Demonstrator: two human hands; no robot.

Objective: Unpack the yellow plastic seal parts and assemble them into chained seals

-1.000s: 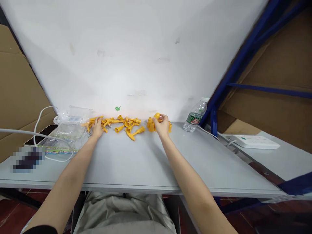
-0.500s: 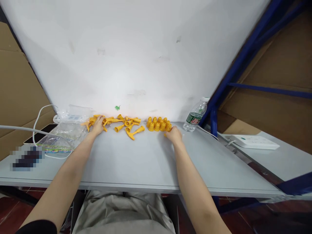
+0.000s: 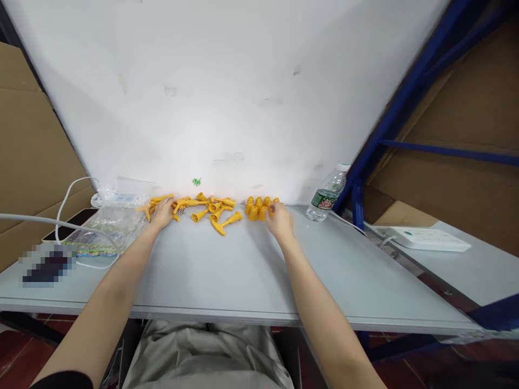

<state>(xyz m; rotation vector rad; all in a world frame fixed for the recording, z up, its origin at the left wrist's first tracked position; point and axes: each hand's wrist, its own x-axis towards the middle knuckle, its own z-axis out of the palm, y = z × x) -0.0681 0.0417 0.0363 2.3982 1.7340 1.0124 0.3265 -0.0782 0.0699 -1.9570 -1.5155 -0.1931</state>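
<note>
My left hand (image 3: 163,214) rests at a pile of yellow plastic branched pieces (image 3: 155,200), its fingers curled together. Whatever lies under those fingers is hidden. Right of it are several loose yellow parts, among them funnel-shaped cups (image 3: 198,216) on their sides and a T-shaped piece (image 3: 219,228) joined to a cup. Further right, several tapered yellow cups (image 3: 253,213) stand in close rows, narrow end up. My right hand (image 3: 280,221) is at the right front of these rows, fingers closed around a cup that is mostly hidden.
A clear plastic bottle (image 3: 326,194) stands tilted by the white back panel (image 3: 243,97). At left lie clear plastic bags (image 3: 117,219), a dark tablet (image 3: 73,224) and white cables. A white power strip (image 3: 430,238) sits beyond the blue frame at right.
My right hand has moved a little left and up over the right end of the cup rows, covering more cups. My left hand has stayed at the pile.
</note>
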